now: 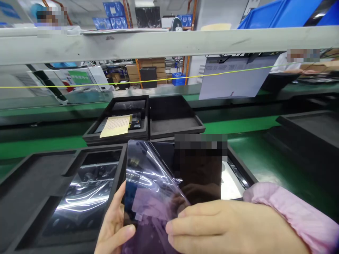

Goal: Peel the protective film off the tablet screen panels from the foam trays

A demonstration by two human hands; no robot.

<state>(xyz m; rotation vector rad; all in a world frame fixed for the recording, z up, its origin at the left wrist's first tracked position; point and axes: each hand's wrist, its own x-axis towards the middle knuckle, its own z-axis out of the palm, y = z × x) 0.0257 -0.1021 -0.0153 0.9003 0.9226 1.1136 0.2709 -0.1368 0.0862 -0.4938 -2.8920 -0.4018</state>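
Note:
A glossy dark display panel (pixel 202 176) is tilted up in front of me. My left hand (pixel 113 225) grips it by its left edge, thumb on the front face and fingers behind. Clear protective film (pixel 150 176) covers the panel's left part; its loose edge curves diagonally from the top down to my right hand (pixel 219 225). The fingers of that hand are pressed together over the film at the lower right, closed on it, with the thumb hidden. Left of the panel, another film-covered screen (pixel 84 194) lies in a black foam tray (pixel 39 208).
Farther back, one black foam tray (pixel 91 135) holds dark parts and a yellow perforated sheet (pixel 116 126), beside another tray (pixel 176 133). A white bar (pixel 169 43) and a yellow-green cord (pixel 164 80) cross ahead. Co-workers are partly visible at far left and right.

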